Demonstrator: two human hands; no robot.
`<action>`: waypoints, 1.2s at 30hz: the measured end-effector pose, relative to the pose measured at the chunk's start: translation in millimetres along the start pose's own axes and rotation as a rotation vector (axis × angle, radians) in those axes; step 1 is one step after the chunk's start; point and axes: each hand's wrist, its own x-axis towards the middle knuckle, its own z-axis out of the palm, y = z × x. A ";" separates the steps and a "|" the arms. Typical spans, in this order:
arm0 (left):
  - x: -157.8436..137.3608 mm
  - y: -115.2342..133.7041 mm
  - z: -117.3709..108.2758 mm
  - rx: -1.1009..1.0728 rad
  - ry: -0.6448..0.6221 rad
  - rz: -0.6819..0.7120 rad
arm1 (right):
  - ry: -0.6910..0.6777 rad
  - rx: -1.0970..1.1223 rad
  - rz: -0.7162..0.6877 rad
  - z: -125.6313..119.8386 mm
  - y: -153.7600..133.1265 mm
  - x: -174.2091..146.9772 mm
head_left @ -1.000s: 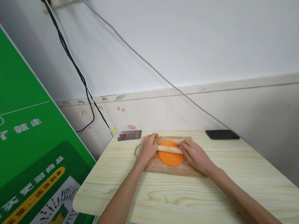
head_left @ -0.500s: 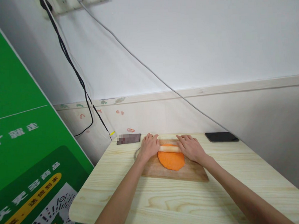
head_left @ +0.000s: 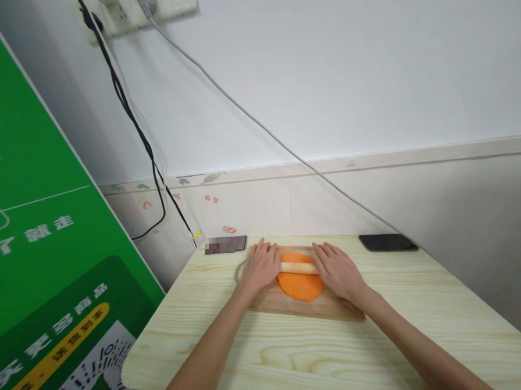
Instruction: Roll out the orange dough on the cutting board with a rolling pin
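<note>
A pale wooden rolling pin (head_left: 298,268) lies crosswise on a flattened orange sheet of dough or clay (head_left: 301,286). My left hand (head_left: 262,265) is over the pin's left end and my right hand (head_left: 336,267) over its right end, so both ends are hidden. The fingers of each hand curve over the pin and point toward the wall. Orange shows on both the near and the far side of the pin. Underneath is a brown wooden cutting board (head_left: 293,311), with a metal ring (head_left: 238,271) at its left edge beside my left wrist.
The light wood-grain table (head_left: 286,356) meets the wall at the back. A dark phone (head_left: 388,242) lies back right, and a flat dark object (head_left: 232,244), partly blurred, back left. A grey cable (head_left: 256,120) slants down behind the table. A green printed panel (head_left: 45,171) stands left.
The rolling pin has come nearer to me over the orange sheet, both hands moving with it. More orange shows on its far side. The view has shifted slightly.
</note>
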 end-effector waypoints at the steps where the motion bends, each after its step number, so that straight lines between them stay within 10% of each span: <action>1: -7.3 1.8 -1.4 0.000 0.013 0.015 | 0.026 0.005 0.001 1.6 -2.7 -7.4; 36: 23.0 3.3 -10.3 -0.055 -0.098 -0.166 | -0.389 -0.023 0.195 -26.7 -3.7 39.9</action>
